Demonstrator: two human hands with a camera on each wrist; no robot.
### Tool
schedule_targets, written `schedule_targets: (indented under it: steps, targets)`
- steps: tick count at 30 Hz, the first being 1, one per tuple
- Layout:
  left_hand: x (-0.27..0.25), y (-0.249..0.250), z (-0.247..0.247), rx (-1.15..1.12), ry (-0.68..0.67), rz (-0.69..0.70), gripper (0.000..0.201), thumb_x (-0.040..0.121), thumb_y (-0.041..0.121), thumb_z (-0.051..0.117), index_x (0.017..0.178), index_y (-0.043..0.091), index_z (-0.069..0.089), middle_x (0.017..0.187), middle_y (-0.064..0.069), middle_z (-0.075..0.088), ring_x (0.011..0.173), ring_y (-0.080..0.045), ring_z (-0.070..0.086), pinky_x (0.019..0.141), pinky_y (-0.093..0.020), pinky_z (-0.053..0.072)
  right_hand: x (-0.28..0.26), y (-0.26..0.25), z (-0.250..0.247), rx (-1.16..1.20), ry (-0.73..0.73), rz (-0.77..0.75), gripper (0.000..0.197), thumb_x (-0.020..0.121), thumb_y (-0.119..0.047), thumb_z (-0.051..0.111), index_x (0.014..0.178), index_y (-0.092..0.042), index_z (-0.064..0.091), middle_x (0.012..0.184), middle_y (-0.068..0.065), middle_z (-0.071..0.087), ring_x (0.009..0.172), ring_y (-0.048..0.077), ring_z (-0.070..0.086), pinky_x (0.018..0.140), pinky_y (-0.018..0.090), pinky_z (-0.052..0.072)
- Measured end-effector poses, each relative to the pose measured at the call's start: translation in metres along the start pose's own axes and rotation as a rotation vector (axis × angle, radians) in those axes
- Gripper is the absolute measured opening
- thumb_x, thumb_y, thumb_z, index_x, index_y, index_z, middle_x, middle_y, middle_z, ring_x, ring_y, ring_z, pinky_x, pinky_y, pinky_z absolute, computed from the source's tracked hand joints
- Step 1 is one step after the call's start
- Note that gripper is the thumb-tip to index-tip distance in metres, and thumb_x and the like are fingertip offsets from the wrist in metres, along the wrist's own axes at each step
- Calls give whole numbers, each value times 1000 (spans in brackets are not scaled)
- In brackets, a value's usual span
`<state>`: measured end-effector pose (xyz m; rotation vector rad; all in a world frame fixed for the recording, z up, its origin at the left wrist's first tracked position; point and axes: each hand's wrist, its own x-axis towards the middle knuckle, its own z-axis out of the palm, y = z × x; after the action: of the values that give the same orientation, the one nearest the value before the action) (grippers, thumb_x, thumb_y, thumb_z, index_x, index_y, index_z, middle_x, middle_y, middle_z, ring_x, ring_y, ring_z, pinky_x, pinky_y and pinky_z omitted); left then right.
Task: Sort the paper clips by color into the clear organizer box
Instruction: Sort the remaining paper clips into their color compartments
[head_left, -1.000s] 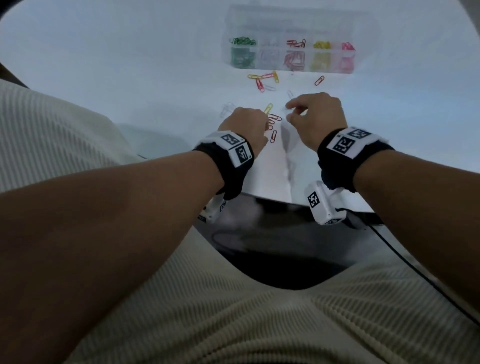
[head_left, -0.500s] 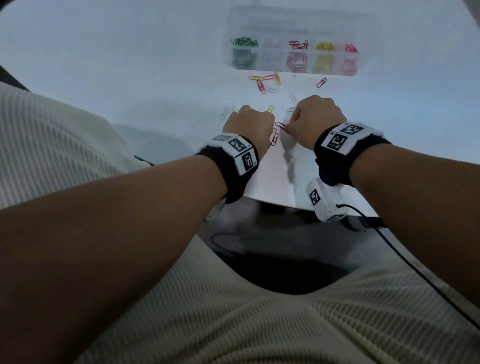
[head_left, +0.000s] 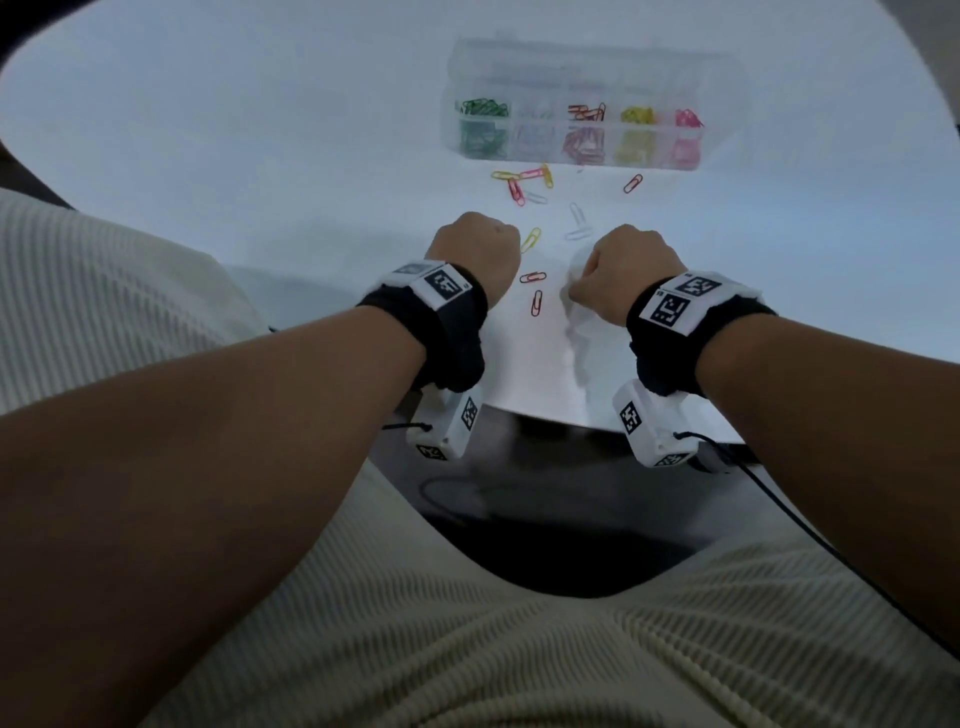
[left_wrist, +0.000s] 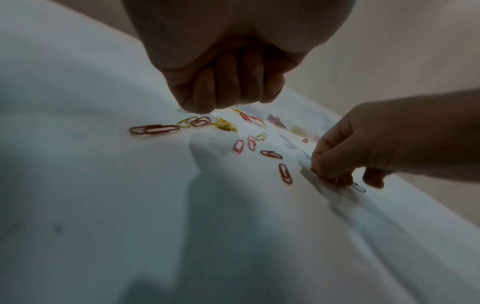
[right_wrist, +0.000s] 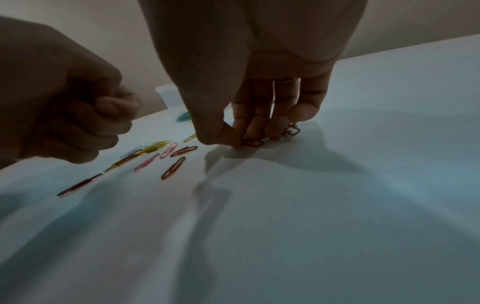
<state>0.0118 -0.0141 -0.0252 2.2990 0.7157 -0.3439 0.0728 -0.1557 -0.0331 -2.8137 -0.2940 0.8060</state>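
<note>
The clear organizer box (head_left: 597, 73) stands at the far middle of the table, with green, white, red, yellow and pink clips in separate compartments. Loose clips lie between it and my hands: a yellow clip (head_left: 531, 239), two red clips (head_left: 532, 277) and a mixed cluster (head_left: 519, 182). My right hand (right_wrist: 239, 137) reaches down to the table and pinches a red paper clip (right_wrist: 250, 142) between thumb and fingers; the head view hides this clip. My left hand (head_left: 475, 249) is a closed fist just above the table, left of the yellow clip, and nothing shows inside it.
The white table (head_left: 260, 130) has a near edge just behind my wrists. A lone orange clip (head_left: 632, 183) and pale clips (head_left: 576, 223) lie short of the box. A grey clip (left_wrist: 359, 187) lies by my right fingertips.
My right hand has dropped its fingers to the table and closed on a red clip, drawing back slightly towards me. The left hand has shifted a little left, so the hands stand farther apart.
</note>
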Motion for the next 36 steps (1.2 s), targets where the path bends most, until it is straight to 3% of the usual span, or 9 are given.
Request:
schedule_targets:
  steps: [2,8,19,24,27,29,31,33,36]
  targets:
    - [1,-2,7,58,-22,82,25,90,23,45,83,9,65,95,-12,67,95,-33,59,70,-28,38,-2,5,-1,-22,2,-9,22,78,-26,71,90,-8,69,89,12,70,80,30,66,68,32,54]
    - [6,-10,11,341,-83,314,21,89,27,56,107,26,65,119,1,64,110,-24,56,84,-27,39,-6,16,2,-39,77,-40,17,79,-19,63,96,-20,64,98,6,66,84,29,61,66,29,46]
    - [5,1,5,552,-94,331,27,86,37,49,92,14,60,88,-7,61,79,-30,53,68,-30,39,-11,19,2,113,149,-32,10,77,-20,65,83,-13,70,89,5,69,88,25,61,74,29,49]
    - [19,4,-9,28,-153,0,37,99,30,29,69,15,45,71,-1,44,62,-17,42,57,-26,34,-15,20,-6,1206,87,230,16,75,4,41,64,-6,46,60,8,43,47,21,49,49,26,39]
    - [21,11,-20,-445,-154,-122,39,95,25,35,56,22,34,55,6,35,45,-9,30,47,-23,25,-18,14,-13,1465,-139,292,22,72,5,30,59,-13,34,63,5,35,46,19,34,44,22,25]
    - [14,17,-28,-653,-197,-176,39,87,22,37,49,22,28,42,6,26,35,-12,18,46,-19,14,-18,8,-17,1308,-182,173,20,71,1,39,58,-13,39,61,3,36,46,16,27,45,23,20]
    - [13,25,-34,-741,-260,-138,42,88,22,38,49,22,27,40,7,21,34,-12,12,47,-21,9,-15,2,-21,818,-126,-47,15,75,-6,57,63,-16,58,60,0,44,45,12,31,45,22,25]
    - [14,32,-37,-759,-315,-71,43,97,27,39,55,21,30,42,7,21,37,-11,13,48,-23,8,-14,-4,-21,303,-92,-240,8,80,-18,68,82,-25,71,62,-8,51,50,4,43,52,20,36]
    - [16,38,-42,-798,-351,-35,39,102,33,39,66,17,41,44,7,25,38,-9,15,43,-20,12,-14,-8,-18,-38,-131,-373,22,85,-33,69,107,-37,70,67,-18,45,72,8,50,68,23,39]
